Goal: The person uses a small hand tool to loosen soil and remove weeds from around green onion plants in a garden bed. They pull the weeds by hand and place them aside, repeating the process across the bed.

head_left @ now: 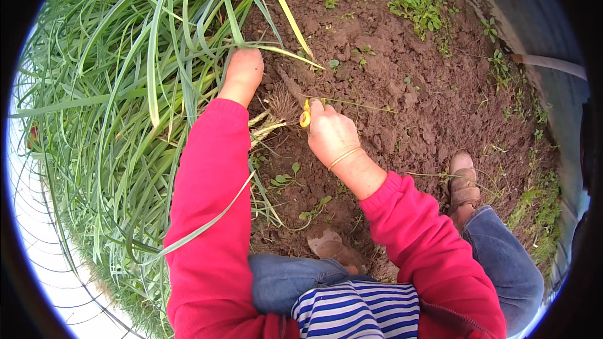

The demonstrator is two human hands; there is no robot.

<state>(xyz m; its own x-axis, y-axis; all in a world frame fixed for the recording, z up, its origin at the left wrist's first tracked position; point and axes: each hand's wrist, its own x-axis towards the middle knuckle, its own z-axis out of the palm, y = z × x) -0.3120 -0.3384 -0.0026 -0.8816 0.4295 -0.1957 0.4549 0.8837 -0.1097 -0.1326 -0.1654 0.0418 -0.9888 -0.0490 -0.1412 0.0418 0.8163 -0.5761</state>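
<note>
My right hand (331, 132) is closed around the yellow handle (305, 114) of a hand tool. Its soil-coated metal part (289, 84) points up and left over the ground; its exact kind cannot be told. My left hand (246, 67) reaches into the edge of a dense stand of long, flat green leaves (118, 70); its fingers are hidden, so what they touch does not show. Between the hands lies a clump of brown fibrous roots (282, 103) with pale stems (264, 131), close to the tool.
Brown, crumbly soil (405, 103) lies before me, with small weeds (419, 7) at the upper right. Plastic sheeting (556, 23) curves along the right side, a pale pipe (551, 63) against it. My shoes (464, 179) rest on the soil.
</note>
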